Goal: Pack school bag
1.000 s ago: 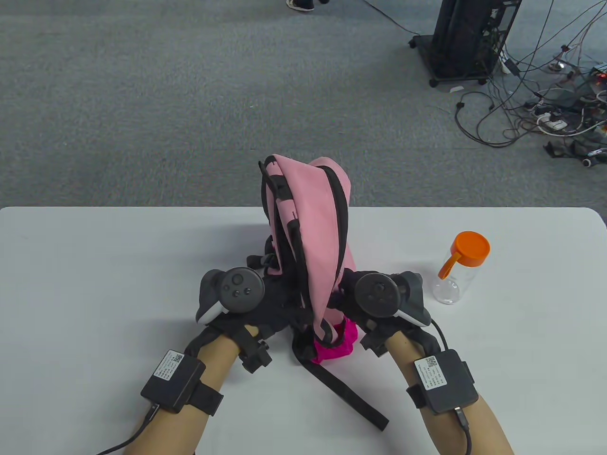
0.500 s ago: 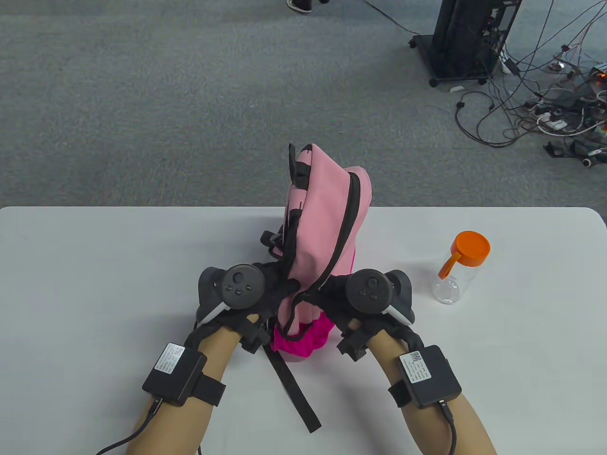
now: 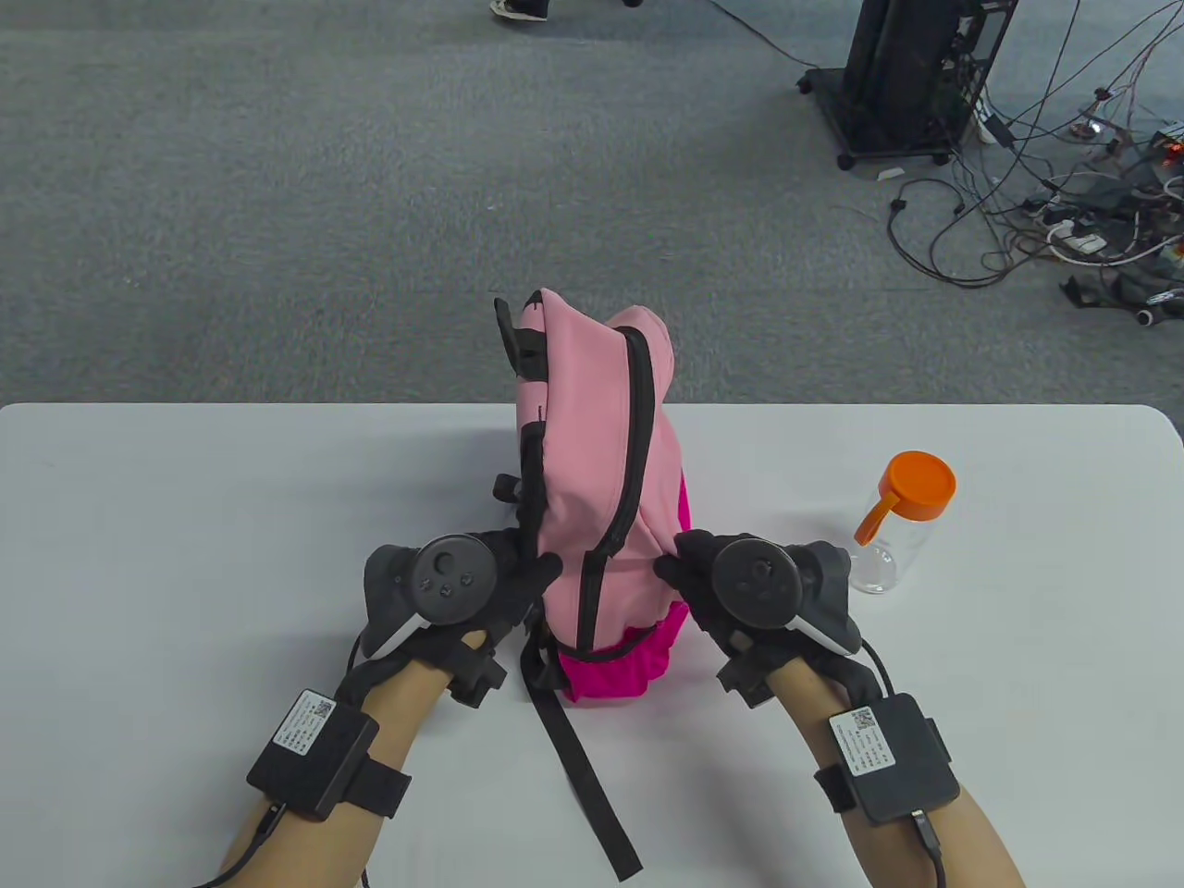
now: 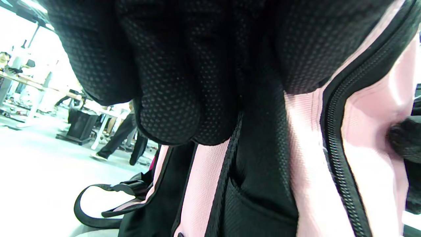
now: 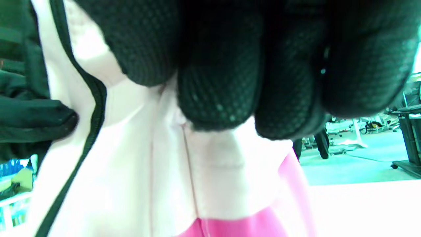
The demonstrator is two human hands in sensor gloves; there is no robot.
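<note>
Near the middle of the white bench (image 3: 185,518) stands the pink backpack (image 3: 592,462), upright, zipper closed. Against its left side the left hand (image 3: 472,592) grips a black shoulder strap (image 3: 583,777), fingers curled round it. Against the backpack's right side the right hand (image 3: 731,583) pinches the pink fabric. Right of the backpack, apart from it, stands a clear bottle (image 3: 888,536) with an orange cap.

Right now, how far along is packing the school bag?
Done: the pink fabric backpack with black zipper trim stands upright on the white table; whether anything is packed inside cannot be seen. In hand: the left hand and right hand grip its lower sides, steadying it. Left: the clear plastic bottle with the orange lid stands outside, to the right.
</note>
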